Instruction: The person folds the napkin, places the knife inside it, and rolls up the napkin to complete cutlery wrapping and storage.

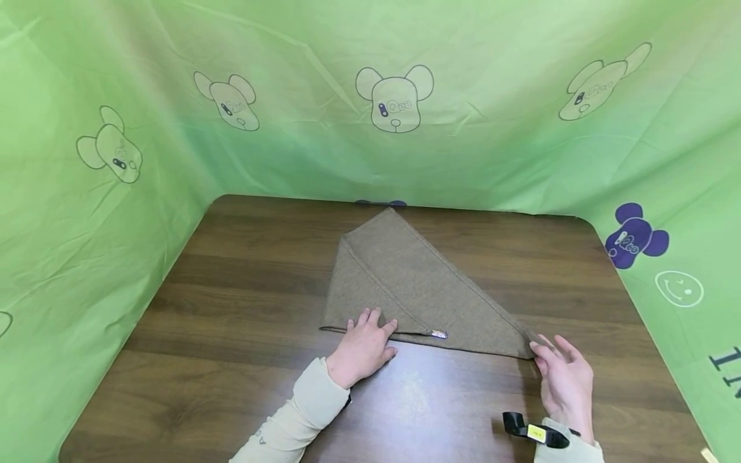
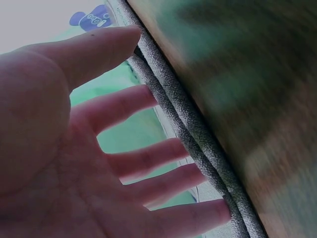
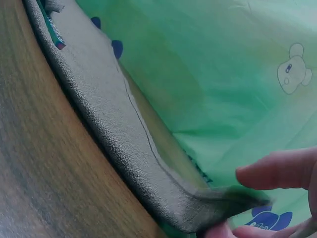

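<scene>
A grey-brown folded cloth (image 1: 417, 276) lies on the table, with a stitched seam along its long slanting edge. One flap is folded over its left part, and a small printed label (image 1: 439, 334) sticks out at that flap's near tip. My left hand (image 1: 365, 344) rests with spread, straight fingers on the near left edge; in the left wrist view, the fingertips (image 2: 218, 212) meet the doubled edge. At the cloth's right corner, my right hand (image 1: 564, 373) pinches the fabric. The right wrist view shows this corner (image 3: 228, 201) bent upward between thumb and fingers.
The dark wood-grain table (image 1: 243, 276) has rounded far corners. Green printed sheeting (image 1: 312, 148) stands round its back and both sides. A black strap with a yellow tag (image 1: 536, 433) hangs at my right wrist, above the table.
</scene>
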Demonstrator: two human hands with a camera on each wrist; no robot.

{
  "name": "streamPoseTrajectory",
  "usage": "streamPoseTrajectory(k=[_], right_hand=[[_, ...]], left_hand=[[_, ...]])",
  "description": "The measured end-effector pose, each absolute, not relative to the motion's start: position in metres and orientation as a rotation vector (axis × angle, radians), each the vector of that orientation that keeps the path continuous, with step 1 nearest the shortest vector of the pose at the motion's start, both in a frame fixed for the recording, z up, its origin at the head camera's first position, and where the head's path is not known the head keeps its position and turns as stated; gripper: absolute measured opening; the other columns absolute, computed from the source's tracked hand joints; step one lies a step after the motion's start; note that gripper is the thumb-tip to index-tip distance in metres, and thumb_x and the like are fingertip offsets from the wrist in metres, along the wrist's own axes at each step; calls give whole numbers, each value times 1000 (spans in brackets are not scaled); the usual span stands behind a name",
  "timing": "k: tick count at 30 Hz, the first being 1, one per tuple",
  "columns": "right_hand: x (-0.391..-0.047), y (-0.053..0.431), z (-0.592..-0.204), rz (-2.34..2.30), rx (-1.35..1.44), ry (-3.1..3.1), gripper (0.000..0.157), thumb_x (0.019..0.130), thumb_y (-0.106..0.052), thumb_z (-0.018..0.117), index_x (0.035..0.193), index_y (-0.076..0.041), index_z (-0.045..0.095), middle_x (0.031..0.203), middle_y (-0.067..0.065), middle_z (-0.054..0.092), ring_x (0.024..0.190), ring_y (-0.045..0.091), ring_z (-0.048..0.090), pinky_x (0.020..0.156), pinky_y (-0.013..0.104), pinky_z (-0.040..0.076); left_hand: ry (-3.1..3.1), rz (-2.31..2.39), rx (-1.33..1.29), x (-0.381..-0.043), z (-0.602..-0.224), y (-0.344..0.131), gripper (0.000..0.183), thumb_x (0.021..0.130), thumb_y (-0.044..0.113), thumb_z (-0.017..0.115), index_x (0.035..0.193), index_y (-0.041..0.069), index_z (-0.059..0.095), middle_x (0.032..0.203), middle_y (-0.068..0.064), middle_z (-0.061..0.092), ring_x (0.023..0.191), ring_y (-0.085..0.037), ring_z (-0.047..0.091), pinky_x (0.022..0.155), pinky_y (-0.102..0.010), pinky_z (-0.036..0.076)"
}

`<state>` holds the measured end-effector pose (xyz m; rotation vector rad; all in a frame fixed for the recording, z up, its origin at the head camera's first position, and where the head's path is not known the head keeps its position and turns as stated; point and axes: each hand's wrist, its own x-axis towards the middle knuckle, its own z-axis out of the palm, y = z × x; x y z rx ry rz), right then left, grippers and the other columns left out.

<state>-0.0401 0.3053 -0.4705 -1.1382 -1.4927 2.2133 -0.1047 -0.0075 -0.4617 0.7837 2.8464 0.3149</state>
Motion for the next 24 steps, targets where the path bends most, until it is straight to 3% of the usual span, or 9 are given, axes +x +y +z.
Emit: streamPoseTrajectory(k=[6,9,12,18,20,24], right_hand=[[-41,303,-473,2133,-1191,-1666,47,79,2,75,121,-9,56,109,-8,54,100,0,51,77,8,47],[-40,302,-474,2122,-1167,-1708,34,75,6,77,98,-18,68,100,-11,59,95,0,51,73,9,48],[-38,301,-474,2092,-1142,-1778,35,74,8,77,80,-26,71,85,-16,61,87,0,52,69,10,48],[-37,299,-474,2003,-1101,-1880,20,83,-9,75,83,-29,76,88,-23,61,89,-9,53,72,7,47],[-38,299,-474,2065,-1080,-1796,16,88,-10,69,85,-24,76,87,-20,64,86,-9,58,73,10,51],[-38,300,-473,2172,-1046,-1727,15,98,-13,53,104,-16,66,107,-11,53,90,-4,57,72,19,55]], left_hand=[[2835,300,789,-105,-463,-9,48,89,35,67,133,19,59,140,-17,49,132,-36,46,95,-57,46],[2835,303,800,-106,-464,-10,48,88,35,67,133,19,59,141,-17,49,132,-36,46,95,-57,46],[2828,314,801,-107,-463,-12,49,88,35,67,134,19,58,142,-18,48,132,-37,45,96,-58,46],[2825,317,805,-108,-464,-12,49,89,35,67,134,19,58,143,-18,48,133,-38,45,97,-58,45],[2832,307,810,-108,-464,-13,49,88,36,67,134,19,58,143,-18,48,133,-37,45,97,-58,45],[2837,296,810,-105,-465,-14,50,88,38,67,134,21,58,143,-17,48,134,-37,45,98,-57,45]])
